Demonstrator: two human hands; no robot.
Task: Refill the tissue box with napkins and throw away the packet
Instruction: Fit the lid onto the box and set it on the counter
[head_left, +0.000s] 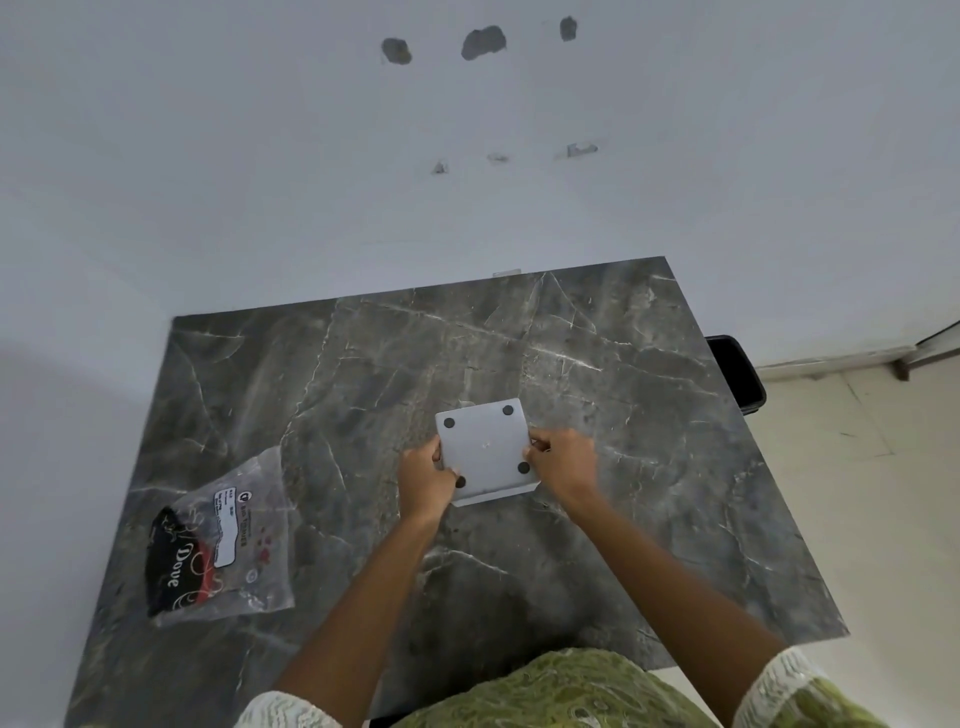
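The upturned tissue box (485, 447) is gripped at its sides by the left hand (423, 480) and right hand (563, 462). The emptied packet (223, 540) is left flat on the marble surface (649, 415), well apart.

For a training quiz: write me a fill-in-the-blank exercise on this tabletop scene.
1. The white tissue box is turned so its four dark round ____ face the camera.
2. Both the left hand and the right hand grip the ____.
3. The plastic packet lies on the marble table to the person's ____.
4. The packet looks see-through and flat, with a ____ printed band at one end.

Missing words: feet; tissue box; left; black
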